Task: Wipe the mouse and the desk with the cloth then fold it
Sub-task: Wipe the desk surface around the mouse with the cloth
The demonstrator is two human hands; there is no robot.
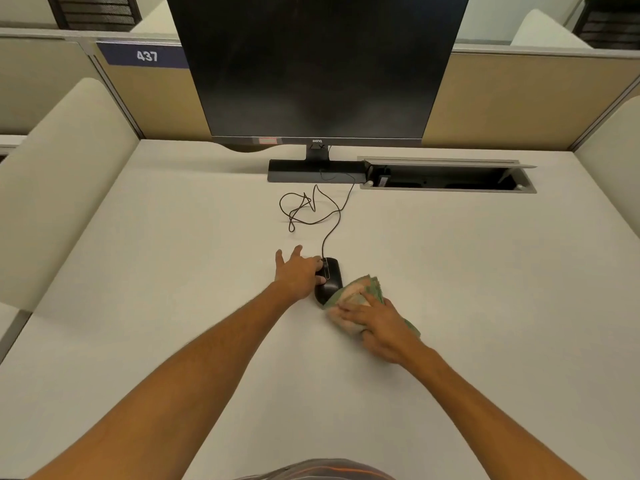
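Observation:
A black wired mouse [330, 278] lies on the white desk [173, 271] in the middle of the view. My left hand [299, 273] rests against the mouse's left side, thumb and forefinger touching it and the other fingers spread on the desk. A bunched green and pink cloth [360, 292] sits at the mouse's right rear, touching it. My right hand [377, 327] presses down on the cloth with its fingers over it.
The mouse cable [311, 209] loops behind the mouse toward the monitor stand [315, 169]. A black monitor [315, 64] stands at the back. An open cable tray [446, 178] is sunk in the desk at back right. Partition walls [62, 188] enclose both sides.

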